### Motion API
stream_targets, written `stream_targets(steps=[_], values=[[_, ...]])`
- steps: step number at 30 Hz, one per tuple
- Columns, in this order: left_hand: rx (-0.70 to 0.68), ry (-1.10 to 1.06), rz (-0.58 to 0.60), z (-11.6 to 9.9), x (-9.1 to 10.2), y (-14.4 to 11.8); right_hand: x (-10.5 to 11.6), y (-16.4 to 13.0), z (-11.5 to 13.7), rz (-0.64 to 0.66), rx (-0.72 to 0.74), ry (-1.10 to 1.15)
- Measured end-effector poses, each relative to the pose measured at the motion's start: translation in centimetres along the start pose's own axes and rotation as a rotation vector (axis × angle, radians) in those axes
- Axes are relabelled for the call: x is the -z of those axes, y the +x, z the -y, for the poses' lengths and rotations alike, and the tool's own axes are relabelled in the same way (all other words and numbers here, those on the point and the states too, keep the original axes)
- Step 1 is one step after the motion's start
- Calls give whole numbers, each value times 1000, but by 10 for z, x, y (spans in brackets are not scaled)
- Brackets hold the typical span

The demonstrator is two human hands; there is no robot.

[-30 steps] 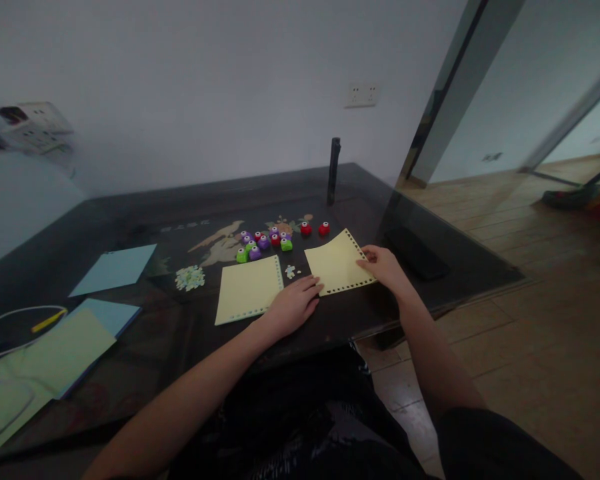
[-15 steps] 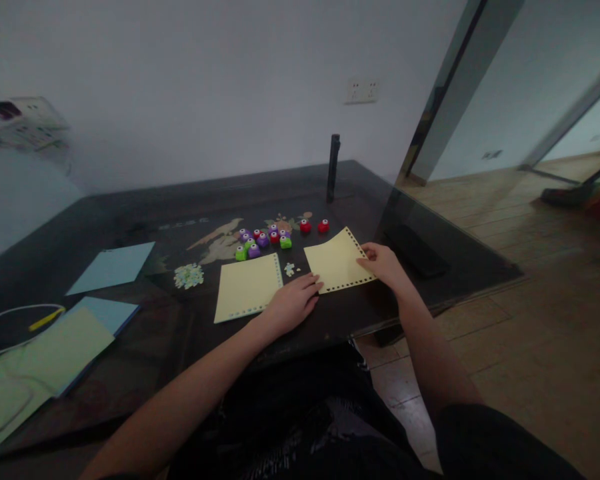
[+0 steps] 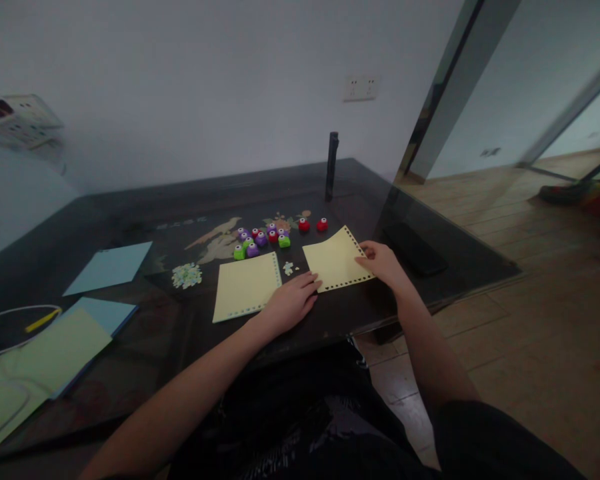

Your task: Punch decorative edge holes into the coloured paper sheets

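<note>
A pale yellow paper sheet (image 3: 334, 261) with holes punched along its right and lower edges lies on the dark table, its far corner lifted slightly. My right hand (image 3: 381, 265) pinches its right edge between thumb and fingers. My left hand (image 3: 295, 301) rests flat, fingers stretched out, with its fingertips on the sheet's lower left corner. To the left is a second yellow sheet (image 3: 245, 287), also punched along two edges. Between the two sheets sits a small heap of paper cutouts (image 3: 288, 268); a larger pile of cutouts (image 3: 187, 275) is farther left.
Several red, purple and green punches (image 3: 261, 239) cluster behind the sheets, with two red punches (image 3: 313, 225) apart. A black upright stick (image 3: 332, 165) stands near the wall. A dark flat object (image 3: 414, 248) lies right; blue paper (image 3: 110, 268) and a yellow-tipped cable (image 3: 43, 321) lie left.
</note>
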State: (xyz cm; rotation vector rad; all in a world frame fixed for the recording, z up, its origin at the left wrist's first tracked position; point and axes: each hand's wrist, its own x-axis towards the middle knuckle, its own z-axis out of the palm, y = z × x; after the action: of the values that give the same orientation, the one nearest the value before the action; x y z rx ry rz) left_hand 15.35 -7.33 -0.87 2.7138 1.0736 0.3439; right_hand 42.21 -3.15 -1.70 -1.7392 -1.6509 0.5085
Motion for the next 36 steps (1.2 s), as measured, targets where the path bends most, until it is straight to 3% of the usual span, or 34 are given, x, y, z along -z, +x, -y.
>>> stream_targets(steps=[6, 14, 22, 26, 29, 32, 36], values=[[-8, -8, 2, 0, 2, 0, -1, -2, 2, -4, 13, -32], [-49, 12, -15, 4, -2, 1, -3, -1, -4, -131, 60, -182], [-8, -25, -13, 3, 1, -2, -3, -4, -1, -96, 30, -173], [-20, -50, -43, -2, 10, -5, -1, -2, 4, -148, 35, -144], [-29, -95, -112, 0, 27, -9, 1, -2, 13, -225, 128, -61], [1, -133, -229, 20, 50, -16, 0, -4, 30, -258, 245, 30], [168, -35, -309, 77, 72, -34, -14, -7, 71, -121, 353, 65]])
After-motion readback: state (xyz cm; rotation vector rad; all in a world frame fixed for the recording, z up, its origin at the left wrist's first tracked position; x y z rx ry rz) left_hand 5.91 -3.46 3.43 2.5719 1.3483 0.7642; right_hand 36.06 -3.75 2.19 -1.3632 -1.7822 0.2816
